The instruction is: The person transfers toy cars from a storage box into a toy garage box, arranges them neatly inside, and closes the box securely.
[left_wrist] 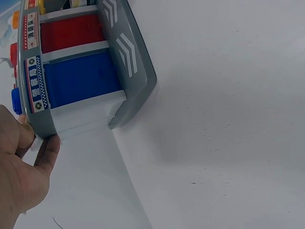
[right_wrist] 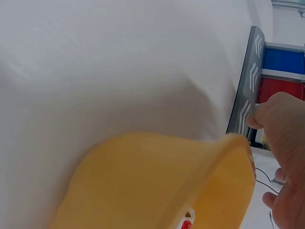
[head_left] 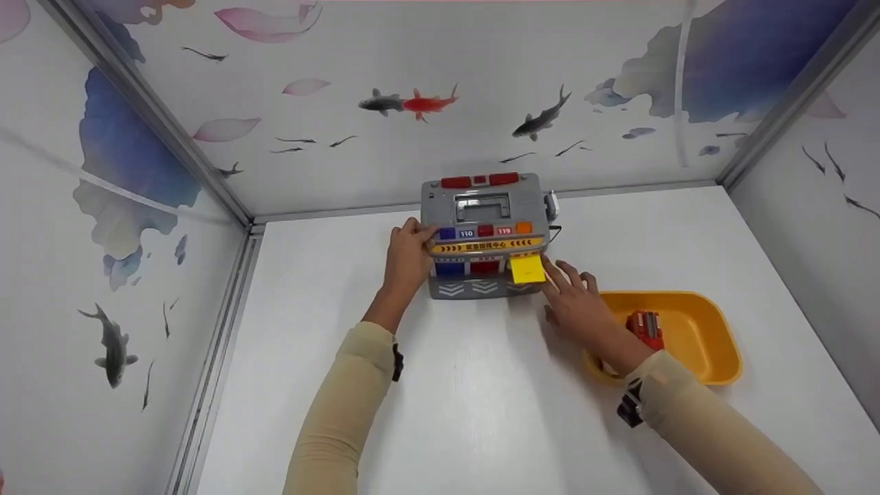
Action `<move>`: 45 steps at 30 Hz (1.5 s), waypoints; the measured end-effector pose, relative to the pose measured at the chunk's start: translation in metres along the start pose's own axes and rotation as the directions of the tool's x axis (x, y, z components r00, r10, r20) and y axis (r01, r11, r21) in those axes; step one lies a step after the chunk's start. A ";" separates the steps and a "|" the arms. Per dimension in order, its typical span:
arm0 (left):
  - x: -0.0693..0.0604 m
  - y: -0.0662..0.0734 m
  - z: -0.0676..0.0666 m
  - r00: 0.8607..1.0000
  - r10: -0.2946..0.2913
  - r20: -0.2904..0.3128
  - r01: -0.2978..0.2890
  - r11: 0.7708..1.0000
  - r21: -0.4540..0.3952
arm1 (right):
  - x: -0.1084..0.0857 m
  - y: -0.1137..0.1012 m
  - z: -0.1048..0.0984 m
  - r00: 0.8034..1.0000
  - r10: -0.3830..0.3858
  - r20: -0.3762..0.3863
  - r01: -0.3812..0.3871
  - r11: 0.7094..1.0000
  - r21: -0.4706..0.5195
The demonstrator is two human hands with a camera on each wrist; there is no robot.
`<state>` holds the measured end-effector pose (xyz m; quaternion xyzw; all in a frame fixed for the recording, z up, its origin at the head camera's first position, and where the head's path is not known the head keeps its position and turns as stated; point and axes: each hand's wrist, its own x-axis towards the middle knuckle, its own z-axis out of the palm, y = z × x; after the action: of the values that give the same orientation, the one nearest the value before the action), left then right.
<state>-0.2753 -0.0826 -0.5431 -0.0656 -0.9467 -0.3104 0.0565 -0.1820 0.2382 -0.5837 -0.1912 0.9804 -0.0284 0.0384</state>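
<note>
A grey toy station with blue and red doors stands near the back edge of the table. My left hand grips its left front corner; the left wrist view shows that hand with thumb and fingers on either side of the grey edge. A yellow flap sticks out at the right front, swung up. Beside it is my right hand, index finger at the flap's right edge, other fingers spread. In the right wrist view the right hand partly covers the station.
A yellow bin stands at the right under my right forearm, with a red toy vehicle in it. Its wall fills the lower right wrist view. A white handset is on the station's right side. Printed walls enclose the table.
</note>
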 end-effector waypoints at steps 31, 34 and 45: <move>0.000 0.000 0.003 1.000 -0.026 0.000 0.026 1.000 0.016 | 0.043 0.001 -0.011 0.952 -0.042 -0.304 0.045 0.999 0.005; 0.000 0.000 0.002 1.000 -0.018 -0.004 0.018 1.000 0.015 | 0.048 0.001 -0.009 0.950 -0.034 -0.309 0.040 0.999 0.012; 0.000 0.001 0.003 1.000 -0.031 -0.002 0.031 0.999 0.005 | 0.066 -0.002 0.003 0.914 -0.016 -0.406 -0.016 0.997 -0.074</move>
<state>-0.2751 -0.0800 -0.5452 -0.0503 -0.9483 -0.3088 0.0527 -0.2413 0.2111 -0.5907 -0.1824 0.9673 -0.0302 -0.1734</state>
